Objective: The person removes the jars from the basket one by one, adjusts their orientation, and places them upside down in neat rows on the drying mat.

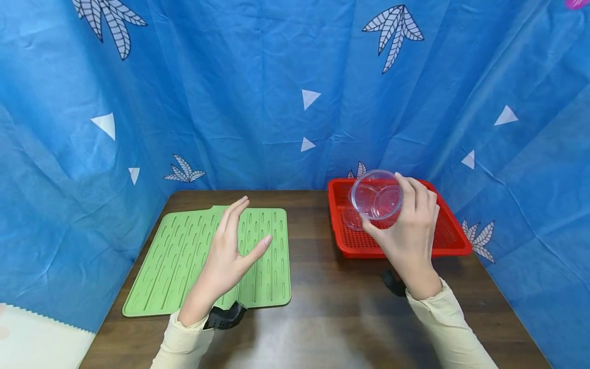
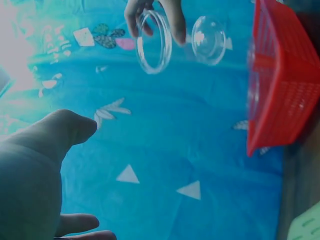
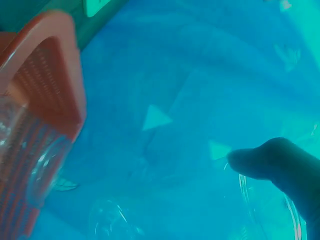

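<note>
My right hand (image 1: 407,225) is raised over the near part of the red basket. Its thumb and fingers grip a clear cup (image 1: 377,195) by the rim, with the round mouth turned toward the head camera. In the left wrist view, the cup's rim (image 2: 154,42) and a smaller round end (image 2: 208,40) show side by side. My left hand (image 1: 226,251) hovers above the green ridged mat (image 1: 161,271) with thumb and fingers spread and nothing between them. The red basket (image 1: 338,215) holds clear, shiny items (image 3: 47,165), whose shapes are hard to make out.
A brown wooden table (image 1: 332,318) carries the mat on the left and the basket on the right. Blue patterned cloth (image 1: 258,102) hangs behind and along both sides. A black strap is on each wrist.
</note>
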The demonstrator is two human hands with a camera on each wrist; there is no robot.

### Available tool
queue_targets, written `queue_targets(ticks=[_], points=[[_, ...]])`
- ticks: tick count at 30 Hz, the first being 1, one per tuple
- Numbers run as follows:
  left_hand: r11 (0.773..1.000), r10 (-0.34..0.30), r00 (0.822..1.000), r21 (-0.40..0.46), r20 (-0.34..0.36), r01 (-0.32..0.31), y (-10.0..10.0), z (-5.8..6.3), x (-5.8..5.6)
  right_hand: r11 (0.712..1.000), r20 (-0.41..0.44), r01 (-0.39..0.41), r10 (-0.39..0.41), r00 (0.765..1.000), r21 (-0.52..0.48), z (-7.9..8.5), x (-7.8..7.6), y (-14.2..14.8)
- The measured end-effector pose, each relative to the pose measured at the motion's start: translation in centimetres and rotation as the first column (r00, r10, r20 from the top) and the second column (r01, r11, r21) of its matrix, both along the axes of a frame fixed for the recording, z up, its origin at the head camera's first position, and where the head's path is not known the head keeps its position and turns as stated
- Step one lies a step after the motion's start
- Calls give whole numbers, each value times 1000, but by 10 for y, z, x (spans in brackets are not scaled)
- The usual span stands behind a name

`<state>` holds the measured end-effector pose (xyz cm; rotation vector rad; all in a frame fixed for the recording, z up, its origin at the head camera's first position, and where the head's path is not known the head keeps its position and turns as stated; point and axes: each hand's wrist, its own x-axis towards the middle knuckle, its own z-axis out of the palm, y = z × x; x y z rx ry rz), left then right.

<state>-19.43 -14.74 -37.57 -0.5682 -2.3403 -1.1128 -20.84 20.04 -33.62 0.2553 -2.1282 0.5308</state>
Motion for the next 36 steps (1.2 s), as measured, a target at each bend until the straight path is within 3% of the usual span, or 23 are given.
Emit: queue_targets(ticks=[9,19,25,29,36], points=[[996,-91,995,20,-26,92,20,29,-3,991,-82,-71,80,993,111,11,9,-41],[979,-202,977,16,-72,204,42,49,-6,961,-144,-115,155,977,251,22,18,-70],[948,-313,950,57,-21,313,56,62,-9,939,-196,-130,199,960,318,24,26,-87],[917,-388,921,118,34,381,61,73,1,923,-235,-109,206,950,369,24,32,-98],[872,-452,892,209,2,442,66,82,12,890,-285,-14,162,945,457,24,42,-111]])
